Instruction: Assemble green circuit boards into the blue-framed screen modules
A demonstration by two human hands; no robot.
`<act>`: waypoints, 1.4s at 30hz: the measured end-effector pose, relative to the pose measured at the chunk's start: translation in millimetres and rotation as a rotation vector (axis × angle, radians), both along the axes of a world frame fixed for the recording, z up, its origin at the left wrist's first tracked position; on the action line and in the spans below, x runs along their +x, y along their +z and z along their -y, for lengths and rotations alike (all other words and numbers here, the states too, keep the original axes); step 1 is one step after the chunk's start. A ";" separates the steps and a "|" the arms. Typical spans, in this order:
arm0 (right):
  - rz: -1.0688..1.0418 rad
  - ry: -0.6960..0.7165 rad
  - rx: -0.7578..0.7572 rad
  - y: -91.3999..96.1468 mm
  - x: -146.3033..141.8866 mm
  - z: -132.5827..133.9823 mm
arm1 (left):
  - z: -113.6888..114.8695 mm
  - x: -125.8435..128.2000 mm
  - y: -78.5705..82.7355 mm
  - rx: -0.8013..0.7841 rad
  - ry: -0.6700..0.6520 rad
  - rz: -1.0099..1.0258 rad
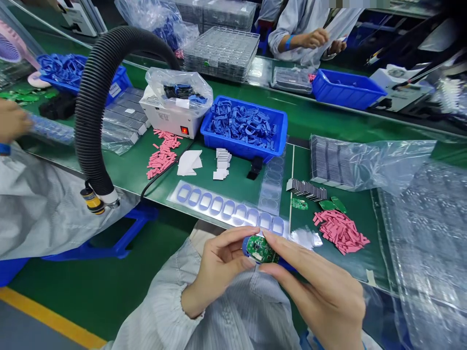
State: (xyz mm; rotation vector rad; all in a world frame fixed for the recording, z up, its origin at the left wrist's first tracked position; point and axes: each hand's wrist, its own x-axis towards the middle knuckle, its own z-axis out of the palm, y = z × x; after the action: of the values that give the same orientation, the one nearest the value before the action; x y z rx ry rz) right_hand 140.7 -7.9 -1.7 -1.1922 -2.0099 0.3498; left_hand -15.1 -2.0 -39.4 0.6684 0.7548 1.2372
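Above my lap, close to the table's front edge, I hold a green circuit board (260, 249) set against a blue plastic part (245, 246). My left hand (222, 265) pinches its left end between thumb and fingers. From the right, the thumb and fingers of my right hand (314, 282) close on the other end. Just beyond lies a sheet of oval blue-rimmed stickers (229, 208). Right of it are a small clear plastic bag (305, 238), a heap of pink strips (341, 229) and loose green boards (332, 204).
A blue bin (243, 127) of blue plastic parts stands behind the stickers. A black flexible hose (87, 97) arches up at left, near a white box (166, 116). Clear trays (430, 243) lie at right. Co-workers' hands (12, 119) show at left and at the back (315, 38).
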 end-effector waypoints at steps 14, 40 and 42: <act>0.028 0.000 0.022 0.4 3.4 2.1 | -1.0 2.4 0.0 -0.015 0.009 -0.002; 0.230 0.109 0.198 -1.7 6.4 -0.8 | -2.6 -9.6 10.4 -0.109 0.059 -0.163; 0.217 0.151 0.191 -6.8 6.2 0.4 | -2.7 -9.8 13.0 -0.114 0.065 -0.210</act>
State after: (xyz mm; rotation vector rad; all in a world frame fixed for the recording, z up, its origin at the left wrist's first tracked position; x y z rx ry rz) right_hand 146.9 -8.3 -8.5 -0.9980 -2.2710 0.1009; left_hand -24.8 0.7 -26.3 0.6912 1.0210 1.1845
